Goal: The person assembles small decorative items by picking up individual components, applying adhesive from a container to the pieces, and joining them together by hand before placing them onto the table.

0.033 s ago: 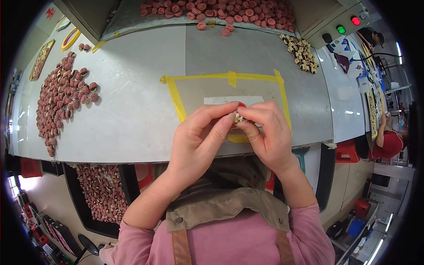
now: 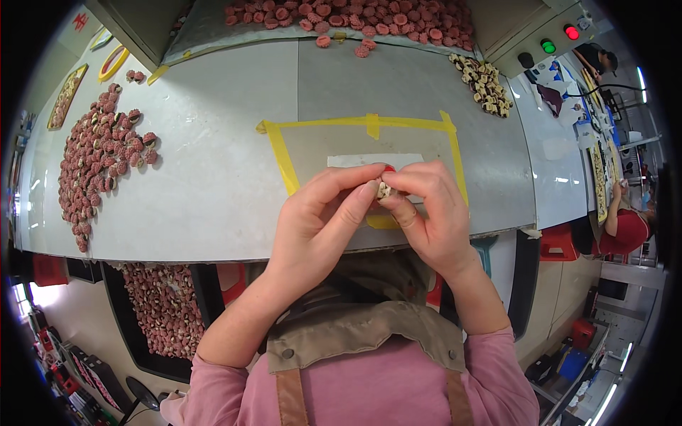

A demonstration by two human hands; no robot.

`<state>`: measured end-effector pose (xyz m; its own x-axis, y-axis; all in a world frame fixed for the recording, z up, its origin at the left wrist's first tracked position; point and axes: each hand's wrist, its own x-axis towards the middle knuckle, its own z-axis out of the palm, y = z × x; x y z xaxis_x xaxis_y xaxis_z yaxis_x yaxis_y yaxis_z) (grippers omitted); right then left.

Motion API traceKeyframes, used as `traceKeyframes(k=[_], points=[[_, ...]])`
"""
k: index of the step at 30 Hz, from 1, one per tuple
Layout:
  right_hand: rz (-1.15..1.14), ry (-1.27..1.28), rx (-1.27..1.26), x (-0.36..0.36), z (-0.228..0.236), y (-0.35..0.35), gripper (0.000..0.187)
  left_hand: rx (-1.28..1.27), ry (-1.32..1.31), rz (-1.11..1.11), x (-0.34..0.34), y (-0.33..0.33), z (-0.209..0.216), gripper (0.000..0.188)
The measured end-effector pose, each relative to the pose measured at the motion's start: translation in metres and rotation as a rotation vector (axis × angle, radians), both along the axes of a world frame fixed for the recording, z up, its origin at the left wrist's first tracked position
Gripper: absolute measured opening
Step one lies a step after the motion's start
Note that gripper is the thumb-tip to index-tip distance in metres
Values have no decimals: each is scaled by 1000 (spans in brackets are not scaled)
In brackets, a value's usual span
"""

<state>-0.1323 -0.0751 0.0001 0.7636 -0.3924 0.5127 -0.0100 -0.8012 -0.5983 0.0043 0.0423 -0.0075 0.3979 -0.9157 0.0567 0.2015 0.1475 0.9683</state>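
My left hand (image 2: 312, 220) and my right hand (image 2: 439, 224) meet above the taped area of the table. Both are closed, thumbs and fingertips pinching one small cream piece (image 2: 384, 190) with dark specks between them. A bright red bit (image 2: 388, 170) shows at the fingertips just beyond it; whether it is joined to the cream piece I cannot tell. Fingers hide most of what I hold. Underneath lies a white strip (image 2: 344, 160) inside a border of yellow tape (image 2: 284, 160).
Pink ridged caps (image 2: 398, 21) fill a machine opening at the back. Cream-and-dark pieces (image 2: 486, 85) lie at the back right, pink-and-dark ones (image 2: 99, 160) at the left. A black bin (image 2: 135, 341) of similar pieces stands below the table edge. Another person (image 2: 625, 231) works far right.
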Motion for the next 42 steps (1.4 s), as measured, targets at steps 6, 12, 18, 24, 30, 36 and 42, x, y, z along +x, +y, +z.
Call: traceKeyframes(k=[6, 12, 18, 24, 30, 36, 42], points=[[152, 57, 71, -4, 1, -7, 30, 74, 181, -109, 2, 3, 9, 47], [71, -20, 55, -5, -10, -10, 29, -9, -63, -5, -17, -7, -2, 61], [7, -79, -77, -5, -16, -8, 38, -1, -290, 14, -21, -12, 0, 62], [81, 105, -92, -9, 9, -26, 36, 63, -615, 63, 2, -3, 13, 45], [-253, 223, -304, -13, 17, -126, 32, 330, -1409, 422, 94, 30, 14, 20], [-558, 334, -682, 13, 3, -223, 25, 448, -1640, 575, 129, 44, 29, 31], [-555, 361, -715, 17, 3, -227, 19, 115, -1408, 199, 98, -49, 38, 33]])
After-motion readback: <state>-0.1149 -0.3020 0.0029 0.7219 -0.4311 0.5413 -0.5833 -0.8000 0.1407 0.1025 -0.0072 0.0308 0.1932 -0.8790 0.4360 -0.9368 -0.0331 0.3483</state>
